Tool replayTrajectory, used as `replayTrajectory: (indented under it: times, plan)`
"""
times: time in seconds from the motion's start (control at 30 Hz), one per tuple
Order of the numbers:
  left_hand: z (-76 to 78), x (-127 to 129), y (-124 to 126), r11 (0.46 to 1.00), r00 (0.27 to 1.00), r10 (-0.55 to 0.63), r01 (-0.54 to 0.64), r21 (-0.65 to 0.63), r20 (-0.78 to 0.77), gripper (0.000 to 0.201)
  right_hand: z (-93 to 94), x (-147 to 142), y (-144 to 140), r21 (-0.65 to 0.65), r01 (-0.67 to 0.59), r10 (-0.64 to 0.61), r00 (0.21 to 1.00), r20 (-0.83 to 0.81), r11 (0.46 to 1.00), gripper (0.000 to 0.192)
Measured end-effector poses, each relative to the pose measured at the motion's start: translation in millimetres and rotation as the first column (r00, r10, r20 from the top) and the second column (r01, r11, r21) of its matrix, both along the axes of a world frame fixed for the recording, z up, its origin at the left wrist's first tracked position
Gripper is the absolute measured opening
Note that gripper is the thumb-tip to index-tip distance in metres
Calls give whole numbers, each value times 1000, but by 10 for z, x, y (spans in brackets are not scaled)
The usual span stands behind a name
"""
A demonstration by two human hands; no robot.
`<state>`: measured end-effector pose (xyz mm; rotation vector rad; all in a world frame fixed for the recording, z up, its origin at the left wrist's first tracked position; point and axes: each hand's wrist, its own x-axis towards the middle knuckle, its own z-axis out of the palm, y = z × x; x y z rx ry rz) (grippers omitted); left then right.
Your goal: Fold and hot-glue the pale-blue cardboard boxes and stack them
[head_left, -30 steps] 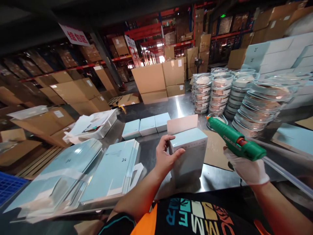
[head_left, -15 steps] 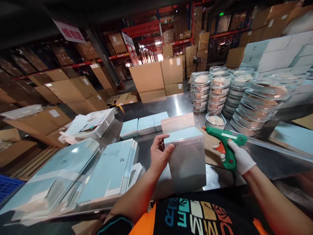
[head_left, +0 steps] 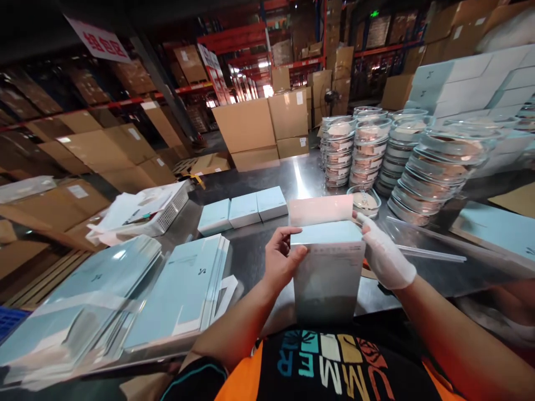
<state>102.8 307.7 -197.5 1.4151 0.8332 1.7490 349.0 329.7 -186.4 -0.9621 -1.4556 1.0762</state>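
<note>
A pale blue carton [head_left: 328, 278] stands upright in front of my body, its pinkish-white flap [head_left: 321, 210] raised at the far side. My bare left hand [head_left: 285, 253] grips the near left top corner, thumb on the front face and fingers on the top. At the opposite side, my white-gloved right hand [head_left: 387, 252] holds the right edge, its fingertips close to the flap's end. A bit of orange [head_left: 366, 269] shows beneath that glove, and the green glue gun is otherwise hidden from sight.
Three small blue boxes [head_left: 243, 210] sit in a row beyond my left hand. Flat blue cartons [head_left: 175, 289] are piled at left, near a white basket [head_left: 173, 214]. Stacked clear round containers [head_left: 434, 172] rise at right, with a plastic strip [head_left: 432, 253] in front.
My right hand has let go of the green glue gun and moved left onto the carton's right edge. The left hand keeps its hold, and the view has shifted slightly.
</note>
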Motion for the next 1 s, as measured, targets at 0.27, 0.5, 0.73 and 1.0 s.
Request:
replayTrajectory:
  times: [0.27, 0.5, 0.73, 1.0]
  plan:
    - [-165, -30, 101, 976, 1000, 15, -18, 217, 15, 44, 93, -8, -45, 179, -105, 86, 990, 111, 978, 81]
    - [34, -153, 179, 843, 940, -109, 260, 470, -324, 30, 83, 156, -193, 388, -234, 121, 948, 294, 891, 29]
    - [111, -225, 261, 803, 907, -71, 299, 516, -416, 21, 169, 157, -156, 410, -291, 173, 938, 301, 865, 27]
    - [572, -417, 203, 879, 551, 5, 396, 267, -834, 57, 121, -129, -129, 568, -292, 50, 914, 403, 769, 46]
